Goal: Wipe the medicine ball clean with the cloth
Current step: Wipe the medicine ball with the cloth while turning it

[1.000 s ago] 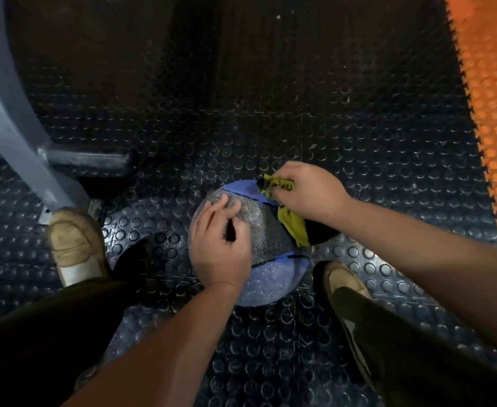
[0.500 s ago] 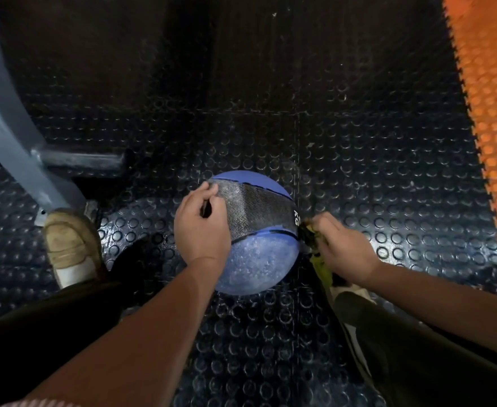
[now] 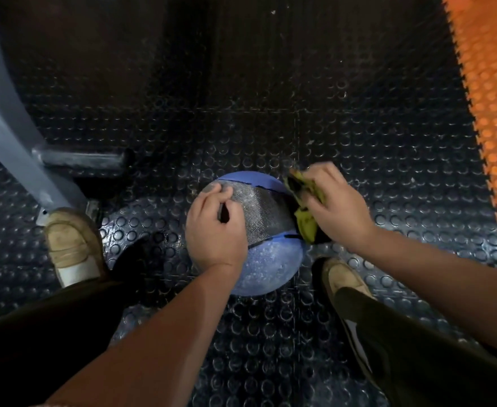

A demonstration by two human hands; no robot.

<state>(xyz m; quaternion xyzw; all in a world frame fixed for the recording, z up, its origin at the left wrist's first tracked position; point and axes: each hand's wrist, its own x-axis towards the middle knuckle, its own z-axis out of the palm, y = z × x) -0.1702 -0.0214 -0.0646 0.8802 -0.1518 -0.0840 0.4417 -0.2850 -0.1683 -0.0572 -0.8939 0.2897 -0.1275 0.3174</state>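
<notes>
The medicine ball (image 3: 268, 265) sits on the studded floor (image 3: 270, 113), directly beneath the left hand (image 3: 215, 230). That hand cups the ball's upper left side, with its fingers curled onto the grey band (image 3: 266, 212) to steady it. The right hand (image 3: 335, 207) bunches the yellow-green cloth (image 3: 306, 227) in curled fingers and presses it against the ball's upper right shoulder, so the ball lies leftward of and below that hand. The band runs across from one hand to the other. The speckled blue face lies below the cloth, toward the person. The right hand is the nearer one to it, so the next stroke probably sweeps down that flank.
</notes>
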